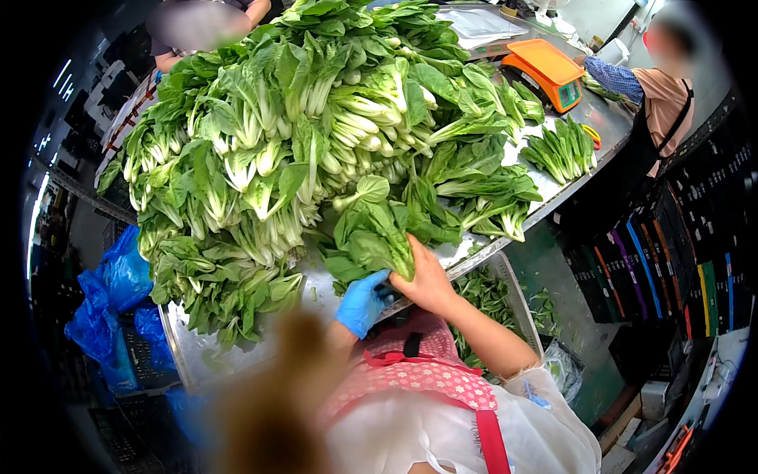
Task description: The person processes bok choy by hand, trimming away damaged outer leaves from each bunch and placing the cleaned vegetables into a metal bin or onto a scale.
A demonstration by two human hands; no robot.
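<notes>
A vegetable pile [260,118] is occupying the desk [317,284], upper centre; a scale [545,63] is standing right of it; bags [118,276] are lying far left.

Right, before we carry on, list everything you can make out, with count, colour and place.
Table: one, silvery, centre.
Bok choy heap: one, heads uncountable, green and white, on the table.
Separate bok choy bunch: one, green, right of the heap.
Held bok choy bunch: one, green, near table edge.
Scale: one, orange, far right of table.
Plastic bags: several, blue, left of table.
Stacked crates: many, mostly black, right.
Co-workers: two, faces blurred, top left and top right.
Apron: one, pink floral, bottom centre.
Left hand: one, blue glove, at the held bunch.
Right hand: one, bare, gripping it.
</notes>
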